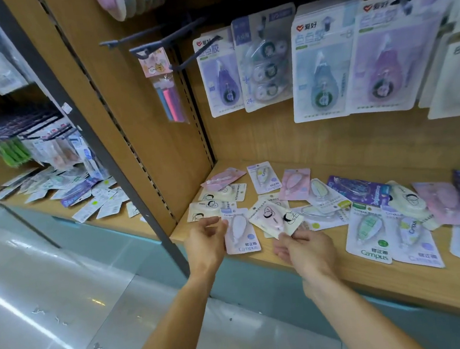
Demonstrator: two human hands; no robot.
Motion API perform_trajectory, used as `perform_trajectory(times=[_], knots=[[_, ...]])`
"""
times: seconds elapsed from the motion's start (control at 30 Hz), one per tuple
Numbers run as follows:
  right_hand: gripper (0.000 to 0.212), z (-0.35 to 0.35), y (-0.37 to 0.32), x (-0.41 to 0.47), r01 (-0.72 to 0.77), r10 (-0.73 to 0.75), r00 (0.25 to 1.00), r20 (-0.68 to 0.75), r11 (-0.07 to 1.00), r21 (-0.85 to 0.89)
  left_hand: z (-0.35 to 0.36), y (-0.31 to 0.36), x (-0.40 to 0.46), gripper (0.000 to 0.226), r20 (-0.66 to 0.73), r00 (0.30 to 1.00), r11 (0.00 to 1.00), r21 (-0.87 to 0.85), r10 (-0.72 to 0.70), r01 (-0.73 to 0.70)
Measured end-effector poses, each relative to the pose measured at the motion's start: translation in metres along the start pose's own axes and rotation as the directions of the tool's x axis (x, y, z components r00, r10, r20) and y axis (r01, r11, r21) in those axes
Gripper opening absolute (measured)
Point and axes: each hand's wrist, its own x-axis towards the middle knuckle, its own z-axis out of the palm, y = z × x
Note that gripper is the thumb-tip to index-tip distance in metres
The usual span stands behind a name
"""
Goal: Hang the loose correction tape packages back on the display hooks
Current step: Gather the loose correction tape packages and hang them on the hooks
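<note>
Much of the frame is soft with blur, so the small print on most cards cannot be read. At the right edge the hanging packs and the loose ones on the wooden shelf [340,264] are cut off, and at the far left a second heap of packets [67,187] is too smeared to identify.

The left hand [205,242], lower centre of the frame, pinches the left edge of a pale pink correction tape package [241,231] marked "Campus" at its foot. The right hand [306,246], just right of it, grips the lower corner of a cream package with a cartoon figure [275,217]; its fingertips are hidden under the card.

Other loose correction tape packages [371,234] lie scattered over the shelf, overlapping, several showing "Campus" in green or lilac.

Above, in the upper middle, bare display hooks [157,39] jut from the back panel; one carries a pack of coloured sticks [169,96]. To their right hang large carded tape dispensers [316,65] with a red heart logo and Chinese characters.
</note>
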Motion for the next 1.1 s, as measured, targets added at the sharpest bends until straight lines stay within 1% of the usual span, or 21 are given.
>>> perform_trajectory(times=[0.07,0.13,0.2,0.23,0.3,0.33,0.4,0.47,0.5,0.53,0.57,0.6,0.63,0.67,0.7,0.73,0.77,0.8,0.93,1.0,1.1], knots=[[0.015,-0.002,-0.004,-0.006,-0.085,0.080,0.995,0.053,0.990,0.114,0.002,0.001,-0.004,0.034,0.051,0.996,0.997,0.038,0.068,-0.070],[0.014,-0.003,-0.006,-0.009,-0.139,0.122,0.988,0.097,0.972,0.189,0.002,0.001,-0.007,0.039,0.092,0.986,0.977,0.146,0.142,-0.155],[0.013,-0.001,-0.008,-0.012,-0.178,0.148,0.980,0.130,0.950,0.256,0.004,0.002,-0.011,0.039,0.077,0.974,0.948,0.225,0.213,-0.225],[0.012,0.000,-0.009,-0.015,-0.200,0.160,0.974,0.160,0.938,0.284,0.005,0.004,-0.014,0.038,0.051,0.973,0.947,0.222,0.225,-0.231],[0.009,0.005,-0.009,-0.019,-0.226,0.159,0.961,0.226,0.923,0.313,0.006,0.013,-0.024,0.037,0.021,0.985,0.975,0.138,0.173,-0.175],[0.009,0.009,-0.008,-0.021,-0.224,0.148,0.955,0.259,0.928,0.297,0.007,0.018,-0.028,0.040,0.045,0.992,0.990,0.078,0.116,-0.119],[0.008,0.013,-0.004,-0.024,-0.197,0.124,0.938,0.324,0.959,0.203,0.011,0.027,-0.032,0.048,0.142,0.990,1.000,-0.004,-0.019,0.020],[0.009,0.013,0.003,-0.029,-0.173,0.135,0.914,0.383,0.983,0.067,0.015,0.025,-0.031,0.044,0.205,0.970,0.980,-0.122,-0.132,0.159],[0.009,0.010,0.007,-0.031,-0.148,0.140,0.911,0.388,0.989,-0.009,0.016,0.023,-0.032,0.040,0.221,0.961,0.958,-0.195,-0.164,0.208],[0.007,0.006,0.011,-0.030,-0.081,0.112,0.928,0.355,0.992,-0.100,0.015,0.019,-0.031,0.037,0.224,0.958,0.941,-0.247,-0.176,0.231],[0.006,0.001,0.015,-0.026,0.054,0.012,0.962,0.272,0.970,-0.236,0.012,0.016,-0.031,0.035,0.225,0.957,0.926,-0.286,-0.185,0.246],[0.004,-0.004,0.019,-0.019,0.236,-0.177,0.968,0.177,0.880,-0.411,0.010,0.012,-0.030,0.032,0.225,0.955,0.914,-0.312,-0.195,0.260],[0.008,-0.008,0.020,-0.013,0.409,-0.406,0.904,0.135,0.724,-0.556,0.007,0.009,-0.029,0.029,0.226,0.951,0.897,-0.344,-0.209,0.279],[0.022,-0.011,0.021,-0.005,0.549,-0.584,0.791,0.185,0.541,-0.637,0.005,0.004,-0.028,0.028,0.233,0.946,0.882,-0.365,-0.225,0.299],[0.043,-0.012,0.020,0.005,0.639,-0.640,0.704,0.309,0.382,-0.667,0.003,0.002,-0.029,0.029,0.239,0.940,0.866,-0.383,-0.243,0.321],[0.064,-0.011,0.020,0.017,0.693,-0.604,0.658,0.451,0.250,-0.676,0.002,0.001,-0.029,0.030,0.245,0.936,0.860,-0.386,-0.252,0.333],[0.079,-0.009,0.016,0.024,0.719,-0.542,0.634,0.552,0.151,-0.679,0.001,0.000,-0.029,0.031,0.249,0.934,0.861,-0.381,-0.256,0.337],[0.087,-0.009,0.015,0.030,0.723,-0.482,0.631,0.608,0.081,-0.686,0.001,0.000,-0.028,0.032,0.254,0.933,0.865,-0.371,-0.254,0.337],[0.090,-0.025,0.017,0.024,0.691,-0.526,0.575,0.627,-0.098,-0.716,-0.001,0.004,-0.024,0.035,0.245,0.936,0.889,-0.323,-0.253,0.325],[0.084,-0.034,0.022,0.014,0.710,-0.531,0.551,0.644,-0.107,-0.696,-0.003,0.007,-0.024,0.037,0.250,0.934,0.890,-0.315,-0.257,0.329],[0.070,-0.039,0.036,0.005,0.712,-0.664,0.494,0.561,-0.060,-0.699,-0.006,0.006,-0.030,0.031,0.278,0.923,0.871,-0.341,-0.266,0.354]])
